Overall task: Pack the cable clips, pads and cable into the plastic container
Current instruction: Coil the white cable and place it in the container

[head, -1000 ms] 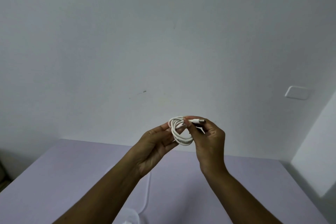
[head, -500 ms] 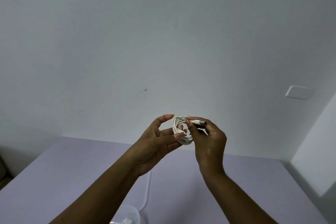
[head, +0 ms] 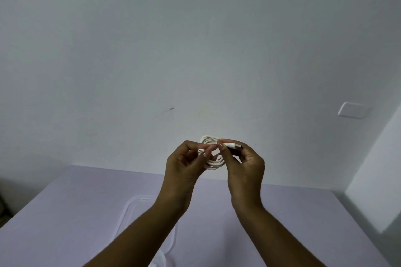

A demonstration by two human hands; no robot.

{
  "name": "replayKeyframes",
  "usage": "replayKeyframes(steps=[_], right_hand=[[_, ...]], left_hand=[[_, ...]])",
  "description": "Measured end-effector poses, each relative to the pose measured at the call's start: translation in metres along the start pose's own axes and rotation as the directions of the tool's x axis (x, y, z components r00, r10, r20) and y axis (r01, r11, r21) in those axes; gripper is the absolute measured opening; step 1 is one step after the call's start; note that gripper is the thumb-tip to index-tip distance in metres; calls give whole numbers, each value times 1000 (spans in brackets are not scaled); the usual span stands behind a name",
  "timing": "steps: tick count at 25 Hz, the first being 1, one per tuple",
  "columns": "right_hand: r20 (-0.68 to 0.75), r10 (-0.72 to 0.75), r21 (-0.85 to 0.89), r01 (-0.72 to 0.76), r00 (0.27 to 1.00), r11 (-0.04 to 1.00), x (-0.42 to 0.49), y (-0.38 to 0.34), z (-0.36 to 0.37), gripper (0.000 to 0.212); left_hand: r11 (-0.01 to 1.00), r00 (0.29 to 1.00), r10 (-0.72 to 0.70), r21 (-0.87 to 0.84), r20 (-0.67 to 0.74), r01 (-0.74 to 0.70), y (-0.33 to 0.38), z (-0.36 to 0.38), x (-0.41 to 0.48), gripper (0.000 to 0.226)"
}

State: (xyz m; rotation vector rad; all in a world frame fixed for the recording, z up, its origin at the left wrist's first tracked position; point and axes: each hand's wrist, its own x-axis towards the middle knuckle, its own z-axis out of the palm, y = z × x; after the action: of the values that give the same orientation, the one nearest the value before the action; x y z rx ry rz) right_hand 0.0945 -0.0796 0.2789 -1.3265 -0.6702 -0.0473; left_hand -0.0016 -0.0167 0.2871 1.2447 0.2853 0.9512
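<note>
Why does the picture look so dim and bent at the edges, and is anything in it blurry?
Head view: dim, flat light with no glare; the wide lens bows the table edges; the clear plastic container is faint against the table; the left hand, right hand and white cable are soft in detail.

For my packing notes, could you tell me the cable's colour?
White, coiled cable held between both hands, seen in the head view.
</note>
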Motion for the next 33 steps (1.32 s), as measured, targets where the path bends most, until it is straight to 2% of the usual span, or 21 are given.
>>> replayKeyframes(steps=[4, 7, 10, 13, 16, 18, 21, 25, 28, 33], right_hand=[[12, 87, 57, -87, 996, 995, 0, 1, -1, 6], [33, 108, 148, -112, 994, 983, 1, -3, -2, 6], [43, 108, 184, -114, 993, 976, 0, -7, -1, 2], [38, 119, 163, -123, 992, 979, -2, -9, -2, 6], [34, 152, 185, -156, 988, 970, -3, -11, -4, 6], [40, 198, 220, -202, 979, 954, -4, -11, -5, 7], [118, 289, 281, -311, 950, 908, -6, -13, -5, 10], [310, 363, 333, -458, 879, 824, -4, -17, -9, 18], [402, 353, 258, -475, 845, 841, -4, -14, -12, 24], [425, 381, 225, -504, 821, 834, -23, 4, 3, 7]], left_hand=[[988, 993, 111, 110, -49, -105, -1, 0, -3, 9], [982, 988, 146, 132, -47, -139, 1, -1, -9, 14], [980, 988, 149, 138, -47, -141, 5, -5, -14, 21], [982, 990, 130, 147, -50, -121, 7, -14, -18, 11], [991, 994, 86, 110, -64, -78, 10, -24, -19, 14], [989, 997, 78, 124, -25, -75, 12, -27, -19, 9], [984, 995, 97, 149, 12, -97, 12, -29, -19, 9], [953, 990, 122, 271, 72, -137, 12, -36, -12, 18], [946, 986, 54, 309, 157, -101, 12, -45, -8, 18], [942, 957, -240, 277, 163, 189, 10, -68, -24, 25]])
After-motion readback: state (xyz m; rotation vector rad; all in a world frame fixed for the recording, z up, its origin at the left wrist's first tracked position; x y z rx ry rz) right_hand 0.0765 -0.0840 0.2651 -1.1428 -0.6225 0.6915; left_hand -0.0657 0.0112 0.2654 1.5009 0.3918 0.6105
